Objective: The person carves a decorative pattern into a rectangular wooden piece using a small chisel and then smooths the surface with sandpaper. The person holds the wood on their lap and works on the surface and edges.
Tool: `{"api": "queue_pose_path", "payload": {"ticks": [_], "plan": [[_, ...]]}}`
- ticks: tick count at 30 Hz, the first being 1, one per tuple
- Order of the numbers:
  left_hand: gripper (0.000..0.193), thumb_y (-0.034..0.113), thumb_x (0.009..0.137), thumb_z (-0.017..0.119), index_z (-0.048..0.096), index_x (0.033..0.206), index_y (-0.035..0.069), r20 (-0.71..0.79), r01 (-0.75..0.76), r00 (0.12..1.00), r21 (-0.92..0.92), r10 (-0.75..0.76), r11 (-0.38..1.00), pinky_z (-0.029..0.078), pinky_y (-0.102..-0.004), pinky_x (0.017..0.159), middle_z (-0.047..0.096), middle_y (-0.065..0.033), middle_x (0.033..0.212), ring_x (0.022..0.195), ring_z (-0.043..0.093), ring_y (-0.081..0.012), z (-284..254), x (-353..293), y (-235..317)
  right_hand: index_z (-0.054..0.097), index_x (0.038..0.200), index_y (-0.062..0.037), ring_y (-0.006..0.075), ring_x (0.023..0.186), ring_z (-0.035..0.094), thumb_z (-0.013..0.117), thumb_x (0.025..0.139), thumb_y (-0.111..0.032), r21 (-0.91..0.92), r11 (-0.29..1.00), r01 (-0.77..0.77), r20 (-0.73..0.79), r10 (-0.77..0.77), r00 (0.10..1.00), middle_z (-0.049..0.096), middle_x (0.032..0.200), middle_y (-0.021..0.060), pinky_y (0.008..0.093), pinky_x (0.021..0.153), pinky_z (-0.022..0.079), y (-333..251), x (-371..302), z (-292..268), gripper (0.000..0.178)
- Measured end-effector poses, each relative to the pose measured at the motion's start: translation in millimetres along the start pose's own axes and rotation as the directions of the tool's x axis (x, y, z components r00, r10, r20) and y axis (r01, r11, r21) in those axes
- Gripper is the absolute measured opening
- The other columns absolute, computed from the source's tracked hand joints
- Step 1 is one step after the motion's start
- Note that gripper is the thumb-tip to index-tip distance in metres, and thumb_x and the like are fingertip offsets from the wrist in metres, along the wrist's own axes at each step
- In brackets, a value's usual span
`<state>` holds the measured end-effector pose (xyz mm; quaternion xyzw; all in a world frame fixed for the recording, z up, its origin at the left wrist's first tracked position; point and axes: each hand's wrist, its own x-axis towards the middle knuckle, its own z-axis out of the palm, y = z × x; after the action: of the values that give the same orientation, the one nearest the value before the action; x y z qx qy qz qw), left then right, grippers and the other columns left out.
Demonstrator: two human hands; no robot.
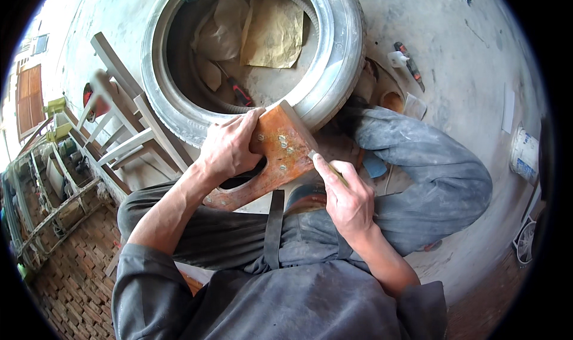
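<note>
An orange-brown wooden piece point(290, 164), shaped like a saw handle, slants over my lap and against the near rim of a grey tire point(334, 59). It has a cut-out grip opening and several screw heads, and a pale edge runs along its upper right side. My left hand point(231, 143) grips it beside the opening, fingers bent over its upper edge. My right hand point(347, 200) is closed around a slim, brownish tool point(339, 176). That tool's pale tip touches or nearly touches the wooden piece's right edge; its kind I cannot make out.
Inside the tire lie brown paper point(276, 33) and a red-and-black-handled screwdriver point(240, 94). A red-and-black tool point(412, 71) is on the floor to the right, with a white bucket point(525, 155) farther right. At left stand a wooden frame point(128, 140) and a metal rack point(57, 215).
</note>
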<state>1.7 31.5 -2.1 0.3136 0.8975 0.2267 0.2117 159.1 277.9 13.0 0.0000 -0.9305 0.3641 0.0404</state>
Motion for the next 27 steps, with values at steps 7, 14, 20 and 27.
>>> {"api": "queue_pose_path", "payload": {"ticks": [7,14,20,27], "plan": [[0.075,0.009,0.07,0.078,0.057,0.142,0.003,0.007,-0.001,1.0,0.004,0.001,1.0,0.063,-0.0494,0.084,0.076,-0.0179,0.116,0.105,0.076,-0.0384,0,0,2,0.077,0.133,-0.0091,0.0293,0.082,0.074,0.078,0.098,-0.005,0.221,0.962,-0.159,-0.022,0.168,0.985,0.068,0.105,0.0105,0.0399,0.071,0.061,-10,34,6,0.035],[0.075,0.01,0.07,0.078,0.057,0.141,0.003,-0.028,-0.04,0.999,0.001,0.04,0.999,0.064,-0.0493,0.083,0.076,-0.0177,0.116,0.105,0.076,-0.0381,1,1,-2,0.077,0.131,-0.0063,0.0298,0.085,0.073,0.085,0.087,0.0,0.224,0.934,-0.279,0.022,0.281,0.959,0.068,0.117,0.0115,0.0398,0.074,0.061,-16,-11,-1,0.045],[0.075,0.01,0.07,0.079,0.057,0.141,0.003,-0.02,-0.017,1.0,0.0,0.017,1.0,0.063,-0.0501,0.083,0.076,-0.0178,0.116,0.106,0.076,-0.0387,2,0,-2,0.074,0.137,-0.0073,0.033,0.098,0.074,0.083,0.09,-0.005,0.1,0.993,-0.068,-0.003,0.069,0.998,0.067,0.122,0.0111,0.0435,0.083,0.062,-18,30,11,0.048],[0.075,0.011,0.07,0.08,0.057,0.141,0.003,-0.032,-0.015,0.999,0.003,0.015,1.0,0.063,-0.0504,0.084,0.077,-0.0172,0.113,0.104,0.076,-0.04,4,-1,1,0.075,0.133,-0.0054,0.032,0.098,0.074,0.082,0.088,-0.002,0.146,0.985,-0.093,-0.024,0.097,0.995,0.071,0.117,0.0107,0.0423,0.084,0.062,-11,18,11,0.045]]}}
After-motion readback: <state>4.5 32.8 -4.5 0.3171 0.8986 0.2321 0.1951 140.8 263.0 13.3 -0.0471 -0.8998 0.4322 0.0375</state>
